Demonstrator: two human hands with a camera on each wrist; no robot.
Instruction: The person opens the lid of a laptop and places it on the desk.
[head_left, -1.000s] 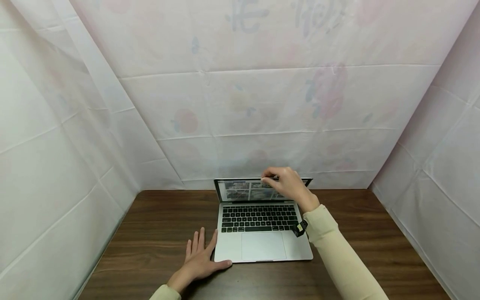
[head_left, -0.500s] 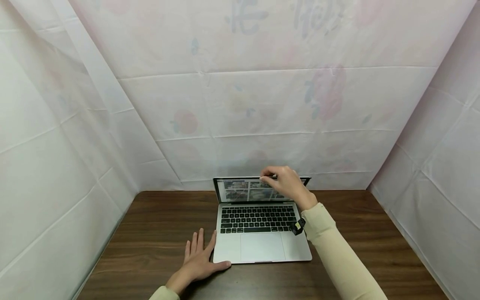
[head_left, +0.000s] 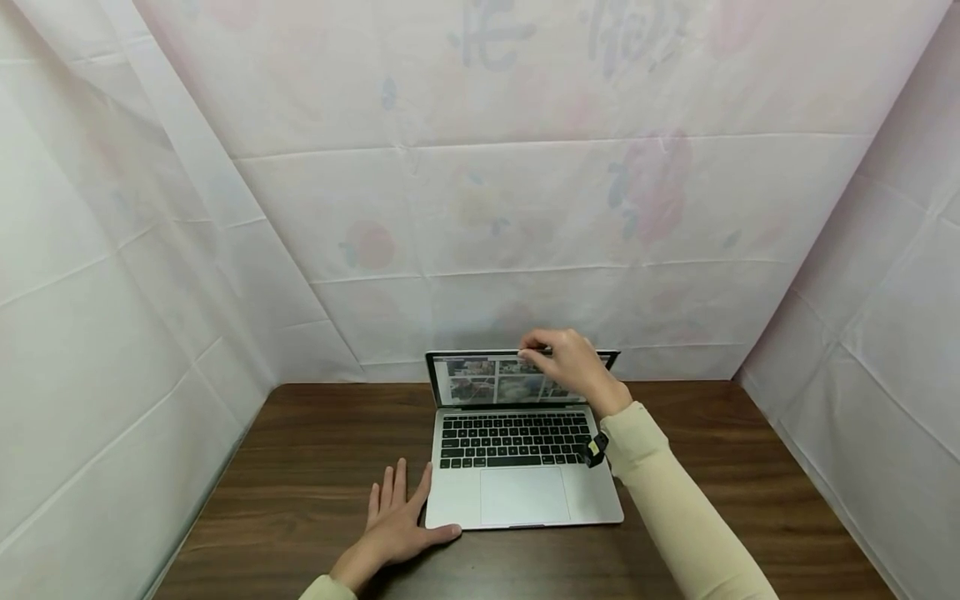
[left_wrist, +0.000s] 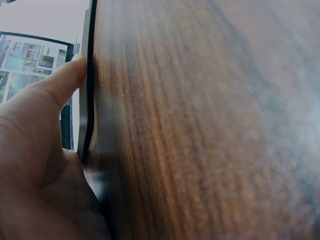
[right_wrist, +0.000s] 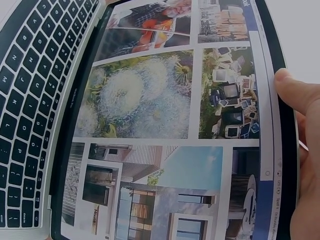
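Observation:
A silver laptop [head_left: 525, 498] lies on the wooden table with its screen [head_left: 468, 379] raised. My right hand [head_left: 573, 367] pinches the screen's top edge, right of its middle. In the right wrist view, the thumb [right_wrist: 287, 82] is on the dark bezel and the other fingers are mostly hidden behind the lid. Rows of pictures fill the lit display [right_wrist: 145, 100]. My left hand [head_left: 390, 529] lies spread beside the laptop's front left corner, its thumb along the front edge. The left wrist view has that thumb [left_wrist: 67, 80] against the laptop's thin edge.
Pale printed cloth [head_left: 525, 208] hangs close behind the laptop, with more cloth [head_left: 127, 333] on both sides. The dark wooden table [head_left: 300, 467] extends left and right of the laptop. A small black device [head_left: 595, 450] sits at the right cuff.
The screen's top edge has risen slightly in the head view, and the right hand with it. The left hand keeps its place at the laptop's corner.

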